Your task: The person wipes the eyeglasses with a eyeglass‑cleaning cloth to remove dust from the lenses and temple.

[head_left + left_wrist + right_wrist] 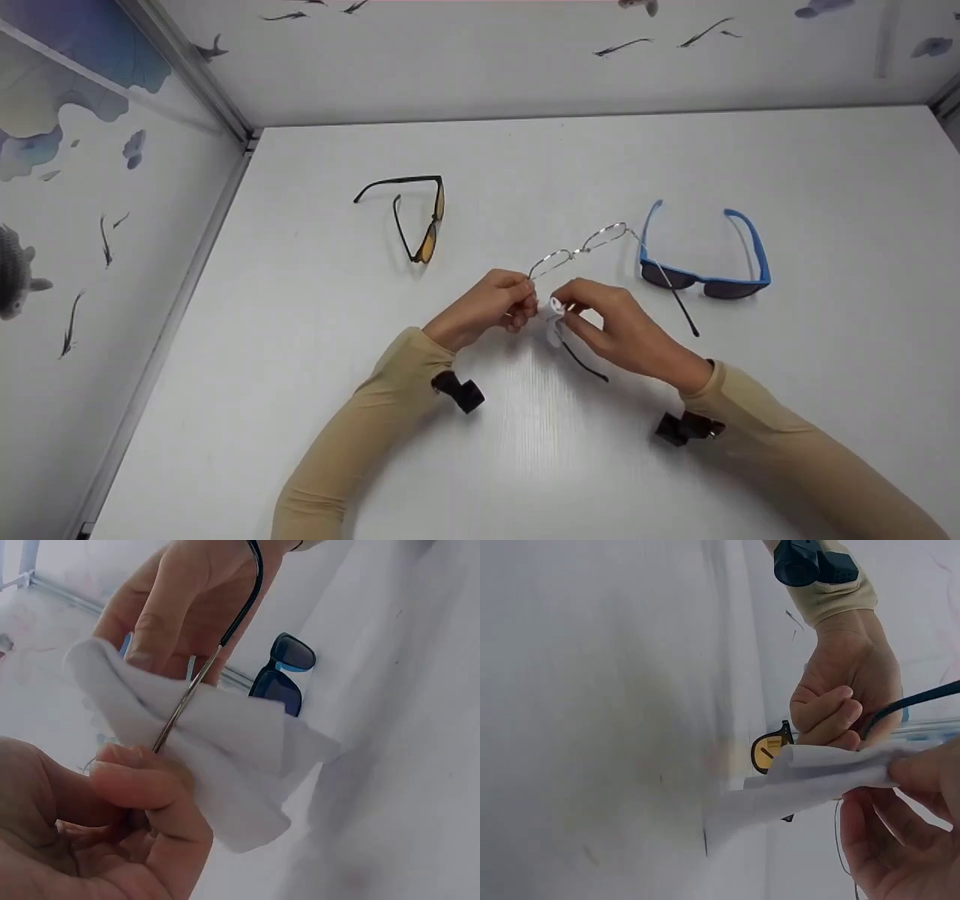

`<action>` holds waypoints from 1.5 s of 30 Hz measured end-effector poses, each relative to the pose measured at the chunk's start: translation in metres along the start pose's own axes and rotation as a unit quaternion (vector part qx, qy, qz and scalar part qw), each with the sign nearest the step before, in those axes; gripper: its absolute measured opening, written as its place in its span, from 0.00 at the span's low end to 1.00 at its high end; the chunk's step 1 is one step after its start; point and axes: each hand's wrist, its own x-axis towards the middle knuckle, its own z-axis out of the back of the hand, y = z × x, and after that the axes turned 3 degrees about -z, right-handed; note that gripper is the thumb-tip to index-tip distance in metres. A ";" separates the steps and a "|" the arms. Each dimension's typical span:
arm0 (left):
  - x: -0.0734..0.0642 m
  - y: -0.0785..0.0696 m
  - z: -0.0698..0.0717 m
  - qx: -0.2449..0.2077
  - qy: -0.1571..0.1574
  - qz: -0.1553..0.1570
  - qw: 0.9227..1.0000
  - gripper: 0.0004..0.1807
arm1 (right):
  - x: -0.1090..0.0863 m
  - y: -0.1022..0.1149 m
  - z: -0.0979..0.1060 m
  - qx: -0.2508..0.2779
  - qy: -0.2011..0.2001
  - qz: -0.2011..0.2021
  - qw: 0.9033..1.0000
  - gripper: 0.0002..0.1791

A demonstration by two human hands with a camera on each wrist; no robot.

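Note:
My left hand pinches a pair of thin silver wire-framed eyeglasses by one end of the front, near the hinge. The lenses extend up and to the right above the table, and the far temple with its dark tip points down right. A folded white cloth lies against the near temple, just past the left fingertips. My right hand pinches this cloth between thumb and fingers. Out of the cloth's lower side comes the temple's black curved tip.
Blue-framed sunglasses with dark lenses lie unfolded at right, beneath the far temple in the head view. Black-framed glasses with yellow lenses rest at back left. Printed white panels border the white table behind and at left.

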 end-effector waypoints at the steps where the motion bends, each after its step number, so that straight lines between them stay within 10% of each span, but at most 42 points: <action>1: 0.000 -0.001 0.002 0.004 -0.001 0.001 1.000 0.18 | -0.001 0.000 0.002 -0.002 0.014 0.008 1.000 0.13; 11: -0.002 -0.010 0.020 0.026 -0.013 0.020 0.999 0.18 | -0.015 0.001 0.020 0.026 0.123 0.004 0.992 0.14; 24: -0.007 -0.009 0.029 0.022 -0.030 0.023 0.999 0.17 | -0.026 0.006 0.038 0.039 0.164 -0.003 0.986 0.15; 45: -0.010 -0.010 0.030 0.017 -0.064 0.023 0.998 0.16 | -0.024 0.013 0.041 0.036 0.075 0.089 0.993 0.21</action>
